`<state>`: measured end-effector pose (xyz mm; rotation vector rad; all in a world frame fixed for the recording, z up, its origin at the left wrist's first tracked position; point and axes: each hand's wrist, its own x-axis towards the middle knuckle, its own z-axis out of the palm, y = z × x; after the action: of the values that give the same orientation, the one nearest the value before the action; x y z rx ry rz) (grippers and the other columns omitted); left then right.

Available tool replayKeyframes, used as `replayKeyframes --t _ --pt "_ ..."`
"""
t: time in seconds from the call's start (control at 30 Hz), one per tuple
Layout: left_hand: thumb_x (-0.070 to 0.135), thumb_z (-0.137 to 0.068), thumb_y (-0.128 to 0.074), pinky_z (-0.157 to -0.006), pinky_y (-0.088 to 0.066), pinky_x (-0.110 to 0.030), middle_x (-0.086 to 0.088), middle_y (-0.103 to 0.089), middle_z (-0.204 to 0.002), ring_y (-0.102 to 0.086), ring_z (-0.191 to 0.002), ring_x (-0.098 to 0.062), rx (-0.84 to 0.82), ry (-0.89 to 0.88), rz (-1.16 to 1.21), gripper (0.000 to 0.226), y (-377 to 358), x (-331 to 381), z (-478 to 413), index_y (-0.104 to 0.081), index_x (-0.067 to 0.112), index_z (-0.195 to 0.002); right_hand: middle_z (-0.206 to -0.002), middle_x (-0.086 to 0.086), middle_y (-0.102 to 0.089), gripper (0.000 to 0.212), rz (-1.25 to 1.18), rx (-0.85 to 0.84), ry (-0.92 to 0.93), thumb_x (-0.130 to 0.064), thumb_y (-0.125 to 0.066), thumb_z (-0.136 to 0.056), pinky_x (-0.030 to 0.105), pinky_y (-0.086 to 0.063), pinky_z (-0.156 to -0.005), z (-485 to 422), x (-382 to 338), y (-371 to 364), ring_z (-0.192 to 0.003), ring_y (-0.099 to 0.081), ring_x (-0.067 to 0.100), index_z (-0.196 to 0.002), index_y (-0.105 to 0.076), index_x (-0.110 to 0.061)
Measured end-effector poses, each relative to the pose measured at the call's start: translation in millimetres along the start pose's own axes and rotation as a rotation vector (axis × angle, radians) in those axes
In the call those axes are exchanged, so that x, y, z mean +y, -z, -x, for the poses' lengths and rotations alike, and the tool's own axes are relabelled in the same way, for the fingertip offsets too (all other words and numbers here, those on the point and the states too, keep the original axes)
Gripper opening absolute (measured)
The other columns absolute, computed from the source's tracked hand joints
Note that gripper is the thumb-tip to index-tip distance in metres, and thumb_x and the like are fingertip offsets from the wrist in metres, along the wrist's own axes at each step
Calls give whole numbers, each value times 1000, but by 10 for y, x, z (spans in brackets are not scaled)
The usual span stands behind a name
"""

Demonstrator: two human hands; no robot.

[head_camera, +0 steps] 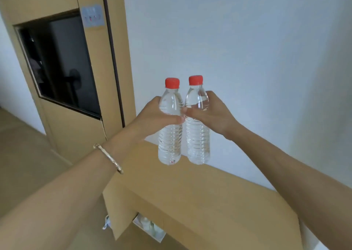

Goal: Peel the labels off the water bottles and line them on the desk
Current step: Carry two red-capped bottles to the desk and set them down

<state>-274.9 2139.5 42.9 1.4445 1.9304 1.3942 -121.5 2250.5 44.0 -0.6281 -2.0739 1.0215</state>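
Note:
Two clear water bottles with red caps stand upright side by side, held in the air above the far end of a tan wooden desk (219, 198). Neither bottle shows a label. My left hand (158, 116) grips the left bottle (169, 145) round its upper body, thumb across the front. The right bottle (198, 143) is gripped by my right hand (211, 114) at the shoulder, fingers curled behind it. The two bottles almost touch. A small red mark shows near the base of the left bottle.
A white wall rises behind the desk. To the left stands a tan wooden panel with a dark glass window (57, 63) and a switch plate (92, 16). A shelf under the desk holds a pale tray (150, 228). My left wrist wears a silver bangle (108, 158).

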Motion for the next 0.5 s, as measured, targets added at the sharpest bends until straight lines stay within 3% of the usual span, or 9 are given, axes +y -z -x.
replayKeyframes --t 0.1,0.23,0.4,0.5 --pt "21 -68 -82 -86 -55 -36 7 -71 -93 -69 -90 -10 53 18 -31 34 230 -303 -190 -64 30 -96 -103 -6 -62 54 2 -92 4 -45 -78 -73 22 -48 -70 -367 128 -350 -94 -62 6 -111 -50 -19" --pt "12 -70 -78 -74 -52 -27 13 -70 -82 -67 -78 1 89 53 -28 30 562 -753 -433 -65 29 -91 -105 -8 -60 59 16 -176 15 -45 -78 -74 19 -47 -68 -811 243 -884 -94 -60 3 -117 -50 -17" --pt "27 -63 -81 -83 -54 -33 12 -71 -94 -67 -93 -8 116 85 -71 42 1040 -1395 -844 -63 31 -101 -107 -7 -60 59 37 -238 6 -44 -79 -74 18 -45 -66 -1400 380 -1554 -94 -59 1 -117 -48 -18" --pt "37 -62 -81 -80 -53 -31 13 -70 -95 -67 -92 -7 68 84 -160 44 1398 -1755 -1179 -63 34 -102 -108 -6 -61 59 45 -250 -14 -43 -80 -74 20 -45 -66 -1790 439 -1944 -97 -62 8 -117 -47 -20"
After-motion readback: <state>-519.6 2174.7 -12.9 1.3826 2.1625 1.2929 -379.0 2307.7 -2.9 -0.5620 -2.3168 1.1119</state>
